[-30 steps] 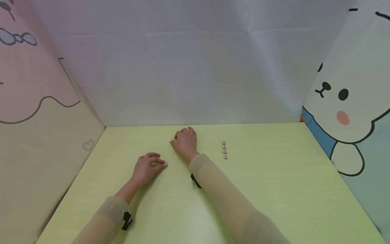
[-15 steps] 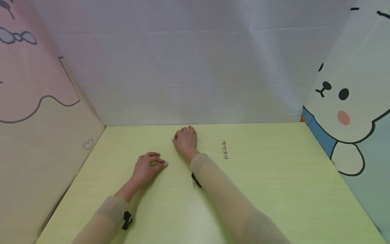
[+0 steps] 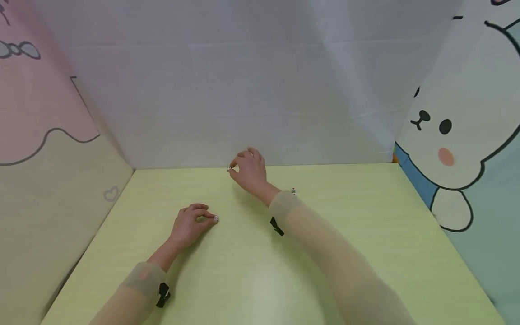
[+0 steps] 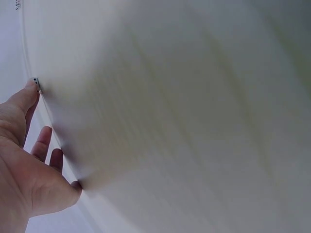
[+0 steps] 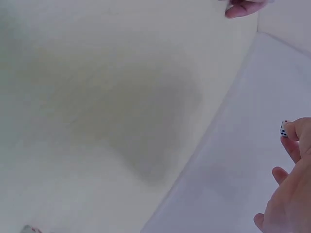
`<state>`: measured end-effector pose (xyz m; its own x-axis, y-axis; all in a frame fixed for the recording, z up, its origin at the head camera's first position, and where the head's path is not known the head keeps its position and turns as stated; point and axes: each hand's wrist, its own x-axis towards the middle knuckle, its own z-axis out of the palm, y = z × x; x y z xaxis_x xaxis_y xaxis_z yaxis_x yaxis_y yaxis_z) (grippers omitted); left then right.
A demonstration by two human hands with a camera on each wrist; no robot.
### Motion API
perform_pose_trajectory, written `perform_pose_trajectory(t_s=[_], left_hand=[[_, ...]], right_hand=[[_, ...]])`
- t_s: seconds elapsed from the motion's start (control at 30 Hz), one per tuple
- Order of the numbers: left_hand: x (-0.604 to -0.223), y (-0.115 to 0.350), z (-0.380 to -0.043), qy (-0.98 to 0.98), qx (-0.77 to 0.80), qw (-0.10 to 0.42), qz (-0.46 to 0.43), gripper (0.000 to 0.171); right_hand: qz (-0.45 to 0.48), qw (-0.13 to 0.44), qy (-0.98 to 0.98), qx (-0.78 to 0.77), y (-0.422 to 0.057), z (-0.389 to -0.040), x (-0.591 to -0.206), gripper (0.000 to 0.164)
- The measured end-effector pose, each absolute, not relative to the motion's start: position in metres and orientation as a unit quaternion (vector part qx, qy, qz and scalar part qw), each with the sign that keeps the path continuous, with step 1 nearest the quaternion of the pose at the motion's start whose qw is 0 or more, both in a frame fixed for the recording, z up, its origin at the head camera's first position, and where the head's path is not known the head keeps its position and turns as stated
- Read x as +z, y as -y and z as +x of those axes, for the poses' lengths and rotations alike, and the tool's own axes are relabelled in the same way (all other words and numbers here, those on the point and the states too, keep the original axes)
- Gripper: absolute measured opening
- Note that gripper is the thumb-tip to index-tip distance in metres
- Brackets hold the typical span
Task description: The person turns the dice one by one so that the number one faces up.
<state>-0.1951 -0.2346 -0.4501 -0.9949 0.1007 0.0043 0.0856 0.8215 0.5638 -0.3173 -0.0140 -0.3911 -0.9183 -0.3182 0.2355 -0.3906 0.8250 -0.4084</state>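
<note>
My left hand rests low at the table on the left side, pinching a white die between thumb and forefinger; the same die shows black dots in the left wrist view. My right hand is farther back, raised off the table, with a second white die pinched at its fingertips. In the right wrist view that die stands out against the pale backdrop. Right of my right wrist, more dice lie on the table, partly hidden behind the sleeve.
The yellow-green table ends at a white cloth backdrop. A side panel with a cartoon face stands on the right, a pink and cream panel on the left. Light sleeves with black wrist straps cover both forearms.
My right hand has lifted off the table with its die and moved back, its sleeve now covering part of the dice row. The left hand stays in place; the head view has shifted slightly.
</note>
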Motion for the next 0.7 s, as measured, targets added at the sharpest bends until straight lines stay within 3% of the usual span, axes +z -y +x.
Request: perform_pose_trajectory(t_s=[0.23,0.7], left_hand=[[-0.450,0.238,-0.194,-0.958,0.282,0.008,0.060,0.018],[-0.442,0.237,-0.196,-0.959,0.274,0.005,0.077,0.017]], right_hand=[[0.236,0.102,0.935,0.246,-0.031,-0.301,-0.356,0.017],[0.269,0.123,0.915,0.274,-0.116,-0.251,-0.331,0.011]])
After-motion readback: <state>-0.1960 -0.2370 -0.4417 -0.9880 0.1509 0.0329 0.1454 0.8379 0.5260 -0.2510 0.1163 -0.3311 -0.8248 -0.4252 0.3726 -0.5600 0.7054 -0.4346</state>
